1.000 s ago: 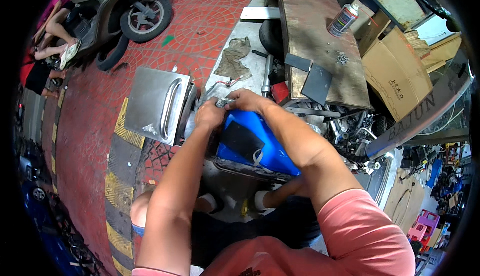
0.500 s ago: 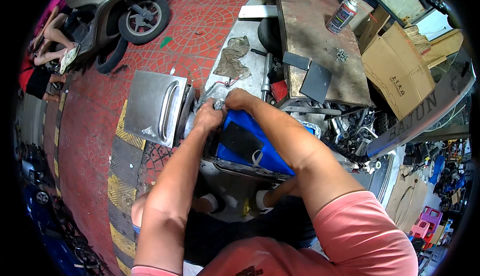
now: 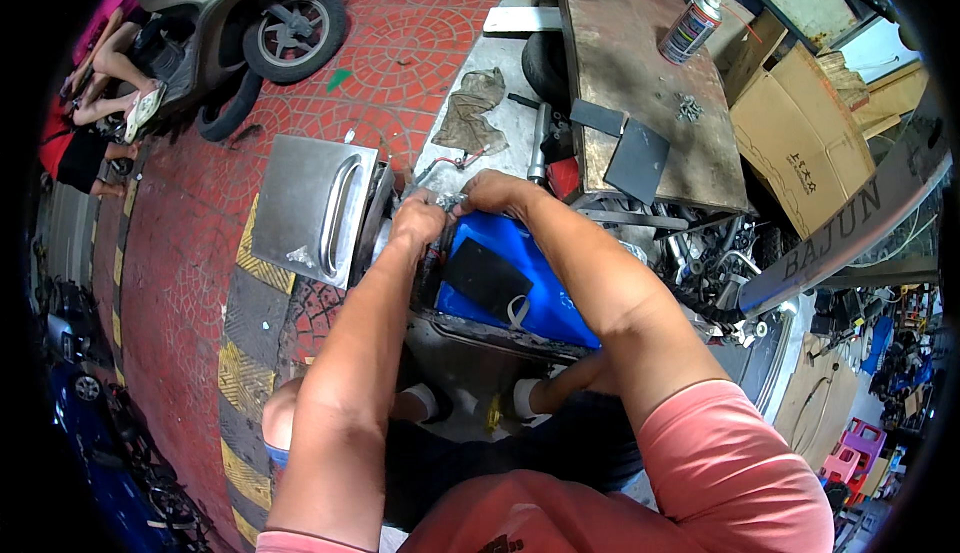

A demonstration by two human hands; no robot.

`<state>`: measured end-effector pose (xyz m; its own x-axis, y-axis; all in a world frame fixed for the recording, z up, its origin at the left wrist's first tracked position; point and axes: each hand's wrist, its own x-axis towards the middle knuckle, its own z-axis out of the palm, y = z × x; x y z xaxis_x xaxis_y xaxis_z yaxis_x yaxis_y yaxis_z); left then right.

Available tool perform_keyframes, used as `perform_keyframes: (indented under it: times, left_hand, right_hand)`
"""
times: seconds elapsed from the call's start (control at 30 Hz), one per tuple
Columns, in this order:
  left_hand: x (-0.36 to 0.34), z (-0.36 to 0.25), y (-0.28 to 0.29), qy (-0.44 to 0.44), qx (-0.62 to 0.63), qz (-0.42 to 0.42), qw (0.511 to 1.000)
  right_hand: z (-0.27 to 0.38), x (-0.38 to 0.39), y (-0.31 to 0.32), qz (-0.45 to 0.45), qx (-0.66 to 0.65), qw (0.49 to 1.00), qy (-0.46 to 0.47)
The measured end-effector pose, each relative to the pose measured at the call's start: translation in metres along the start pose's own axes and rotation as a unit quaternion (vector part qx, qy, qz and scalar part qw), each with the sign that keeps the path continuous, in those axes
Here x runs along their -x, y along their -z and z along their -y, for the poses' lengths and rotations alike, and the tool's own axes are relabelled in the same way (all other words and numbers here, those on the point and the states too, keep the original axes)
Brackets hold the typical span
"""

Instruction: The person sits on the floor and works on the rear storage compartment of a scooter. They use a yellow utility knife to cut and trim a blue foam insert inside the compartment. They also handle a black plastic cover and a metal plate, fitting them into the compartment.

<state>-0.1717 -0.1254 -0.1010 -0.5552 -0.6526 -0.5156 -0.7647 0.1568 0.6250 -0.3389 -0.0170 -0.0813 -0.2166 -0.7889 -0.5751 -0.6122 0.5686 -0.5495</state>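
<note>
A blue block, perhaps a battery pack (image 3: 560, 298), sits in an open metal case (image 3: 480, 341) before me, a black pad (image 3: 487, 281) and a pale strap loop (image 3: 518, 311) on its top. At its far left corner my left hand (image 3: 418, 219) and my right hand (image 3: 494, 195) work close together, fingers closed. Between them shows a small silvery, crumpled-looking piece (image 3: 450, 203), too small to name. Just beyond the hands runs a thin red and dark cable (image 3: 460, 161). The case's silver lid (image 3: 305, 208), with a bar handle, stands open at the left.
A wooden workbench (image 3: 640, 63) at the far right carries a spray can (image 3: 690, 31), loose nuts or bolts (image 3: 688, 107) and dark pads (image 3: 637, 161). A rag (image 3: 470, 113) lies on the ground beyond. A scooter (image 3: 225, 13) and a person (image 3: 105, 73) are at upper left. Metal parts (image 3: 710, 258) crowd the right.
The view has shifted slightly. My hands stay at the same corner with small finger movements; my right hand's fingers have turned a little around the silvery piece.
</note>
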Motion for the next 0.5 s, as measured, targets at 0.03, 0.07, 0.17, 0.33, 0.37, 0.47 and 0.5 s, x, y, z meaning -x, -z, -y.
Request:
perform_keyframes:
  times: [0.03,0.07,0.17,0.33,0.37,0.47,0.5]
  left_hand:
    - [-0.02,0.017,-0.004,0.004,0.04,0.012,0.999]
    - [-0.034,0.03,-0.007,0.008,0.08,0.027,0.996]
    - [-0.046,0.044,-0.004,0.004,0.104,0.037,0.994]
    - [0.012,-0.036,0.014,0.01,-0.082,0.06,0.995]
    - [0.013,-0.031,0.015,0.005,-0.104,0.041,0.994]
    - [0.023,-0.034,0.022,0.005,-0.172,0.015,0.985]
    - [0.031,-0.044,0.023,0.011,-0.179,0.022,0.984]
  right_hand:
    - [0.005,-0.006,-0.004,-0.015,0.012,1.0,-0.015]
    - [0.008,-0.009,-0.006,-0.03,0.024,0.999,-0.032]
    - [0.019,-0.012,-0.008,-0.019,0.032,0.999,-0.006]
    - [0.014,-0.011,-0.005,-0.004,0.144,0.99,0.003]
    - [0.02,-0.016,-0.006,0.004,0.16,0.987,0.014]
    - [0.029,-0.033,-0.023,-0.045,0.071,0.994,-0.069]
    - [0.024,-0.042,-0.03,-0.062,0.068,0.992,-0.082]
